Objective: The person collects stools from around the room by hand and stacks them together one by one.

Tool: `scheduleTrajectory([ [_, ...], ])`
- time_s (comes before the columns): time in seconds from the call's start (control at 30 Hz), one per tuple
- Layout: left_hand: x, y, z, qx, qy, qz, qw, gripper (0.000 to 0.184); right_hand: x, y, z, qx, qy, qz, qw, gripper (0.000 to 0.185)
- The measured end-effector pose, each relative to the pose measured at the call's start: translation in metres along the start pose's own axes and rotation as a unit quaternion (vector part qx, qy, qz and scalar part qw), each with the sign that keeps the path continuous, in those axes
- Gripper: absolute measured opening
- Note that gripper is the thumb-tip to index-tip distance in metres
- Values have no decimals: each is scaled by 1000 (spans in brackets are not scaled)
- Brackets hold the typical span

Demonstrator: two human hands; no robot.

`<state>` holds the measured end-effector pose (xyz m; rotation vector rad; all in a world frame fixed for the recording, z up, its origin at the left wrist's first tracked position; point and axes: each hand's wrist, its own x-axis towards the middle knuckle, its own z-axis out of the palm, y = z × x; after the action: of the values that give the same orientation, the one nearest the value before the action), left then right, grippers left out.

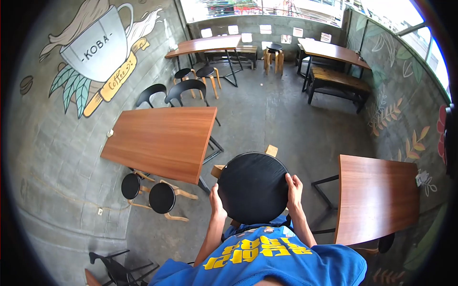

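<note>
A stool with a round black seat (254,188) and pale wooden legs is held up close in front of my body. My left hand (218,202) grips the seat's left edge, its fingers partly hidden by the rim. On the opposite edge, my right hand (294,188) is closed round the rim with the thumb on top. Two leg pieces stick out past the seat at the far side and the left; the rest of the legs are hidden beneath it.
To the left stands a wooden table (162,138), with two black-topped stools (162,198) on its near side and black chairs (187,88) on its far side. Another table (377,198) is at the right. Farther back are tables, a bench (338,83) and a stool (274,55).
</note>
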<state>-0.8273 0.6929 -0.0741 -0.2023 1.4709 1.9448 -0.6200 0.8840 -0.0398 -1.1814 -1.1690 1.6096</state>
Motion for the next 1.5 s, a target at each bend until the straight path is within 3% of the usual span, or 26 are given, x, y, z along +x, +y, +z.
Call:
scheduleTrajectory([
  [0.13,45,8,65,29,7,-3,1000,63,61,-16,-4,-13,23,-19,999,42],
  [0.33,99,18,134,83,-76,-27,993,61,116,-16,-10,34,80,-33,996,42],
  [0.57,180,23,227,147,-92,0,985,41,186,-15,1,77,184,-31,979,40],
  [0.7,251,29,283,162,-134,-10,978,30,250,-18,23,65,233,-42,970,40],
  [0.8,313,46,330,162,-173,-52,970,40,305,-35,48,82,233,-33,968,36],
  [0.83,329,56,351,145,-171,-16,974,30,328,-37,59,87,239,-60,965,35],
  [0.97,420,89,407,135,-199,-19,971,29,415,-63,114,71,255,-70,962,35],
  [1.27,563,146,466,93,-169,-26,981,26,555,-108,218,30,261,-65,963,38],
  [1.37,580,171,488,58,-112,-30,992,29,600,-114,239,-18,234,-83,969,42],
  [1.5,655,154,489,6,-32,-44,998,33,663,-117,281,-31,216,-66,974,41],
])
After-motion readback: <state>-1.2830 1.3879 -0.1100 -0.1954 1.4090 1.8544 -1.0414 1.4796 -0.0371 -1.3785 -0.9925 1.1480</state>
